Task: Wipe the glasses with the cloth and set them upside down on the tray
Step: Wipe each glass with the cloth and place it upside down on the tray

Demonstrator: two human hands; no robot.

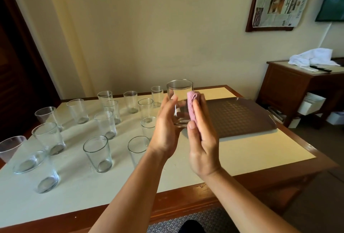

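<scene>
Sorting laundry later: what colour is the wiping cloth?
Pink, with a knitted texture; the cloth shows in the head view.

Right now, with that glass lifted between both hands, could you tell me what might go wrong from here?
1. The held glass is up off the table, the left hand gripping one side while the right hand presses the pink cloth on the other; a hard rub could slip it loose.
2. Upright glasses crowd the table beside the left forearm; an elbow could topple one.
3. The tray overhangs the table edge; a careless set-down might tip it.
</scene>
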